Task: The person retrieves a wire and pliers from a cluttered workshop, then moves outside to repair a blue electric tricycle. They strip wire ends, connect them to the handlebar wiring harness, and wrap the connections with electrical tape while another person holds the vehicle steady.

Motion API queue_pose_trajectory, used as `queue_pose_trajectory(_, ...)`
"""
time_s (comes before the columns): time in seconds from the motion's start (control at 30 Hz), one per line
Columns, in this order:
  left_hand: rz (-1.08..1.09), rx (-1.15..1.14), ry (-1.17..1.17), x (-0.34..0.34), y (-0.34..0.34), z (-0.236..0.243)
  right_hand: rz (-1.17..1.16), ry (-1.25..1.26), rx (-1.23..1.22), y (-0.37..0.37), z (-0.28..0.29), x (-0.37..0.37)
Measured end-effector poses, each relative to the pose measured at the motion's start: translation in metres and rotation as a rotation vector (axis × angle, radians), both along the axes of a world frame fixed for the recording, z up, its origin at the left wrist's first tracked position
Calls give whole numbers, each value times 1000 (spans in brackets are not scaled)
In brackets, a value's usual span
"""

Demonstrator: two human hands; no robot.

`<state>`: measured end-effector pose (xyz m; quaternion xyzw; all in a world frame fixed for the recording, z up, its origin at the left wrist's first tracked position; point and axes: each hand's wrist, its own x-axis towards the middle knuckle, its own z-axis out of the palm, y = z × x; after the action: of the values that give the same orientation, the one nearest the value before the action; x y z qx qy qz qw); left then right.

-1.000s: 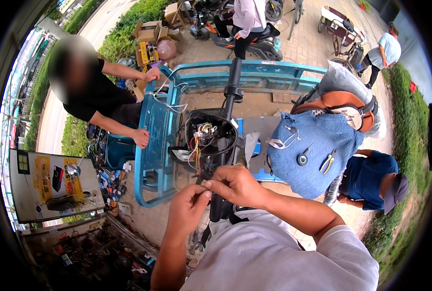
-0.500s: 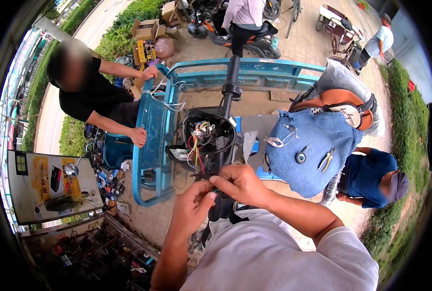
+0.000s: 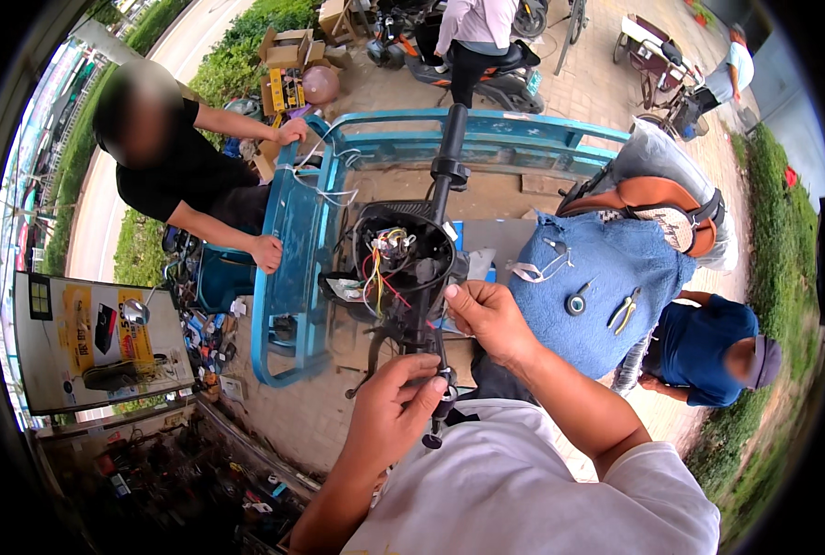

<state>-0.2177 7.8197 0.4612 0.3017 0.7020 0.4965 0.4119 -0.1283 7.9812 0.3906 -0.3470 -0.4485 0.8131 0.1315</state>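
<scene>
Across the middle runs a black handlebar (image 3: 451,139), with an opened black headlight housing (image 3: 361,222) beside it. Loose red, yellow and white wires (image 3: 376,277) spill out of that housing. My left hand (image 3: 394,407) is at the near end of the handlebar, thumb and index finger apart, with no held thing visible. Over the handlebar's right side, my right hand (image 3: 494,324) is closed in a pinch, thumb against the curled fingers. Whatever lies between those fingertips is too small to make out.
A blue cloth (image 3: 607,268) on the right carries a roll of tape (image 3: 575,304), pliers (image 3: 624,311) and another small tool. Beyond the handlebar stands a blue metal cart frame (image 3: 287,250). A person in black (image 3: 186,166) grips it. Another person (image 3: 708,347) is at right.
My hands, together on a thin wire before, have come apart. The right has moved up and to the right, while the left has shifted slightly right and down to the handlebar's near end.
</scene>
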Motion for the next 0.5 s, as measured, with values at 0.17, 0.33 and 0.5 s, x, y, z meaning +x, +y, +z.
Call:
queue_pose_trajectory(0.17, 453, -97, 166, -28, -6, -80, 108, -97, 226, 7, -29, 9)
queue_pose_trajectory(0.33, 355, -93, 171, -34, 4, -99, 15, -16, 406, -5, -57, 12)
queue_pose_trajectory(0.5, 461, 18, 112, -19, 0, -85, -175, -327, 341, 20, -121, 86)
